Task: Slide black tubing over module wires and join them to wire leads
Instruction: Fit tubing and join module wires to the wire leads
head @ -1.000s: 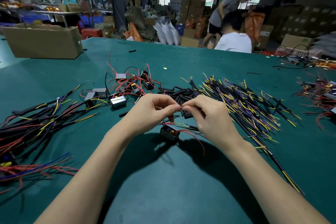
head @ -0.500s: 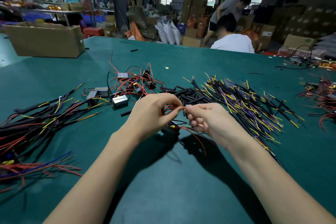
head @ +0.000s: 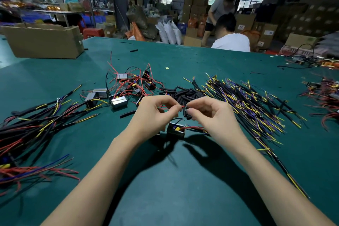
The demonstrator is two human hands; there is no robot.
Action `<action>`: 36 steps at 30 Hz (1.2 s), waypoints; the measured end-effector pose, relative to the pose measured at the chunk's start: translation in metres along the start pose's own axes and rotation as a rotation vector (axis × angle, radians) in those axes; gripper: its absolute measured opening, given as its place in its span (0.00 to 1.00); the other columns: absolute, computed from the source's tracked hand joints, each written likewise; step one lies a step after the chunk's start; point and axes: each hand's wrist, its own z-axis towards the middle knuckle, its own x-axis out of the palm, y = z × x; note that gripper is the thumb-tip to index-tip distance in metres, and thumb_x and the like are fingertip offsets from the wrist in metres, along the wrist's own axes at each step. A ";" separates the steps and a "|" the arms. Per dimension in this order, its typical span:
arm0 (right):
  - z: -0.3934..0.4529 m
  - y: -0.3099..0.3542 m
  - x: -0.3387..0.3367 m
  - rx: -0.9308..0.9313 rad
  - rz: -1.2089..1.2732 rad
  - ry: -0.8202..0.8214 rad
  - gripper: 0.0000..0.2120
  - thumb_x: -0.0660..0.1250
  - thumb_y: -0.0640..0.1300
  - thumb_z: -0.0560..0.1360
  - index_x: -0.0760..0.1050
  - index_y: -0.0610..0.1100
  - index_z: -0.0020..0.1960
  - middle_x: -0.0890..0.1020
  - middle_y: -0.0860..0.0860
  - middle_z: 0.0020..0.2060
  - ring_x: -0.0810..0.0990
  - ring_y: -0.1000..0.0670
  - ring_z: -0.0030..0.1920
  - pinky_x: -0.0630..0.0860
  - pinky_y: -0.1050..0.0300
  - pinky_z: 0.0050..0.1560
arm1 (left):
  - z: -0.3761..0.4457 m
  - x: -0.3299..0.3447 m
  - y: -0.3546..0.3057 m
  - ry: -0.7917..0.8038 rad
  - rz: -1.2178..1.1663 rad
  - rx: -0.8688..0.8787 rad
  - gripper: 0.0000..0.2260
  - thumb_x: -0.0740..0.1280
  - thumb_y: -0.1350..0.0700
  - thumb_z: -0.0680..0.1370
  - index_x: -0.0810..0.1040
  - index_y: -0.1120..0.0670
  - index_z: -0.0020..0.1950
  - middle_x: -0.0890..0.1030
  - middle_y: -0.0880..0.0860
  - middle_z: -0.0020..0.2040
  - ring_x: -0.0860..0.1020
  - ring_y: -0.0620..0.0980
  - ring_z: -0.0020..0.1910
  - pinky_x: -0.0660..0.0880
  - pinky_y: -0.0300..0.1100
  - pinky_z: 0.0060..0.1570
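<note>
Two bare hands meet at the centre of the frame above the green felt-covered table (head: pixel 165 180). The left hand (head: pixel 152 115) has its fingers curled, thumb and forefinger pinching the end of a thin red module wire (head: pixel 180 107). The right hand (head: pixel 211 115) is likewise curled and pinches a few short lengths of black tubing (head: pixel 187 113), held roughly upright just beside the wire tip; whether the wire has entered a tube cannot be told.

Just below the hands sits one small dark box-shaped module (head: pixel 175 130) with a yellow part on top and red wires running off to the right.

A loose heap of short black tubing pieces (head: pixel 185 93), too many to count, lies just above the hands. Right of it spreads a large pile of black-sleeved wire leads with yellow and purple ends (head: pixel 247 104). At upper centre-left lies a cluster of modules tangled in red wires (head: pixel 134 83), with three silver metal-cased ones (head: pixel 119 102) showing plainly. A bundle of joined black, red and yellow leads (head: pixel 33 124) fills the left edge. One brown cardboard box (head: pixel 42 40) stands at upper left.
</note>
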 end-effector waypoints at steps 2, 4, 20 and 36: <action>-0.002 0.001 0.003 -0.146 -0.132 -0.038 0.04 0.72 0.35 0.72 0.81 0.43 0.44 0.83 0.49 0.37 0.80 0.53 0.36 0.76 0.63 0.39 | 0.000 0.000 0.000 0.014 -0.034 -0.025 0.07 0.68 0.60 0.77 0.80 0.57 0.38 0.80 0.57 0.34 0.69 0.47 0.19 0.67 0.37 0.23; -0.003 0.000 0.004 -0.291 -0.251 -0.066 0.03 0.72 0.35 0.72 0.81 0.42 0.44 0.82 0.49 0.37 0.78 0.52 0.36 0.75 0.61 0.38 | -0.001 0.001 -0.001 0.032 -0.063 -0.042 0.07 0.68 0.60 0.77 0.80 0.57 0.38 0.80 0.57 0.34 0.68 0.46 0.19 0.65 0.34 0.22; 0.004 0.007 -0.010 0.649 0.675 0.251 0.05 0.70 0.36 0.69 0.81 0.39 0.34 0.76 0.48 0.28 0.71 0.55 0.25 0.67 0.69 0.23 | -0.001 0.005 -0.001 0.055 0.157 0.207 0.04 0.69 0.60 0.77 0.81 0.57 0.42 0.76 0.41 0.31 0.68 0.38 0.25 0.63 0.31 0.30; -0.003 0.001 -0.006 -0.277 -0.274 -0.007 0.06 0.72 0.34 0.72 0.80 0.43 0.46 0.81 0.49 0.37 0.78 0.51 0.35 0.75 0.60 0.37 | -0.001 0.008 -0.006 -0.021 -0.056 -0.008 0.07 0.69 0.62 0.76 0.80 0.56 0.38 0.78 0.50 0.31 0.71 0.48 0.22 0.69 0.37 0.23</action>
